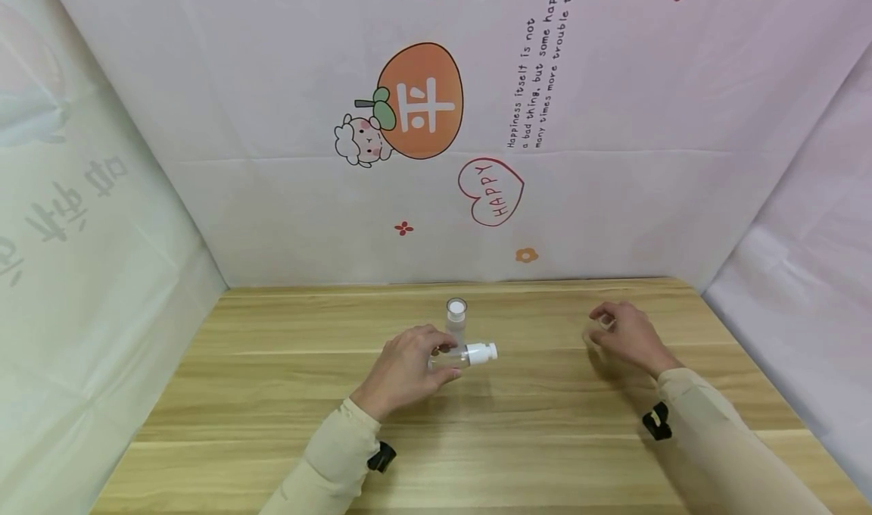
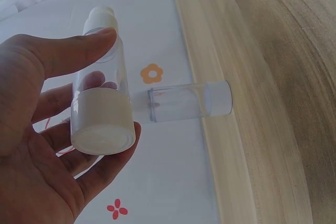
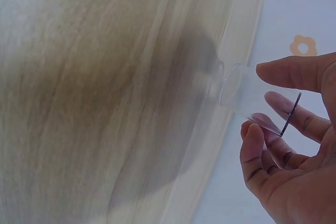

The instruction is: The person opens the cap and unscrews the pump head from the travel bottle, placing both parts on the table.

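Near the middle of the wood-grained counter, the left grip holds a pump bottle tipped on its side; well off to the right, the right grip pinches a clear cap. The head view shows the bottle's white pump head pointing right but loses its other end behind the left grip. The left wrist view brings that end out: a thick white base turned toward the camera. From the head, the clear cap is only a faint outline by the right fingertips, while the right wrist view makes it plain, with a dark edge toward the palm. The left wrist view also shows the standing bottle with its white foot on the counter; the head camera looks down onto its top, a white disc inside a clear ring.

The pump bottle lies between the left thumb, laid along its body near the pump, and the fingers curled round the other side. The cap sits between the right thumb and fingers; whether it touches the counter I cannot tell. Just beyond the pump bottle, the standing bottle is upright and partly covered by it in the head view; whether they touch is unclear.

Both bottles have glossy, see-through, cylindrical bodies and smooth white ends. Creased white cloth printed with flowers rises behind the counter.
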`<move>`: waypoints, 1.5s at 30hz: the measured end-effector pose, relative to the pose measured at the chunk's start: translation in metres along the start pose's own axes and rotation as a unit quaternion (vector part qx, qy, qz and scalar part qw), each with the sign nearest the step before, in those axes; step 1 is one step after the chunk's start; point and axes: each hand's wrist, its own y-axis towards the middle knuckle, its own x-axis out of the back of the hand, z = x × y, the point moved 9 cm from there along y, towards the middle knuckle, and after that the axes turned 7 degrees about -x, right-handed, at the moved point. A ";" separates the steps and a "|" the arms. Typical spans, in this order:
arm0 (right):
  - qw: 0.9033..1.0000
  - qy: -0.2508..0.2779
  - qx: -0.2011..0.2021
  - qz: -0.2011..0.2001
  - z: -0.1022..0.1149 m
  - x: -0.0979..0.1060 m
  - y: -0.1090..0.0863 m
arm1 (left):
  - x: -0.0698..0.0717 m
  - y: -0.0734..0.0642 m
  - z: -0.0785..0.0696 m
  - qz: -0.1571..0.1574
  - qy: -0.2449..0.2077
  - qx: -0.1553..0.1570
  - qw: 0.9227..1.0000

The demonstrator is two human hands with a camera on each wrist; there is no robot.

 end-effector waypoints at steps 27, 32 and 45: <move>0.999 -0.027 -0.001 0.023 -0.009 -0.003 0.003 | -0.002 0.000 0.000 0.001 0.003 -0.007 1.000; 0.999 -0.032 0.000 0.025 -0.012 -0.002 0.003 | -0.002 0.000 0.000 0.000 0.003 -0.005 1.000; 0.999 -0.049 0.007 0.021 -0.012 -0.005 0.002 | 0.000 -0.002 0.001 0.001 -0.002 -0.001 1.000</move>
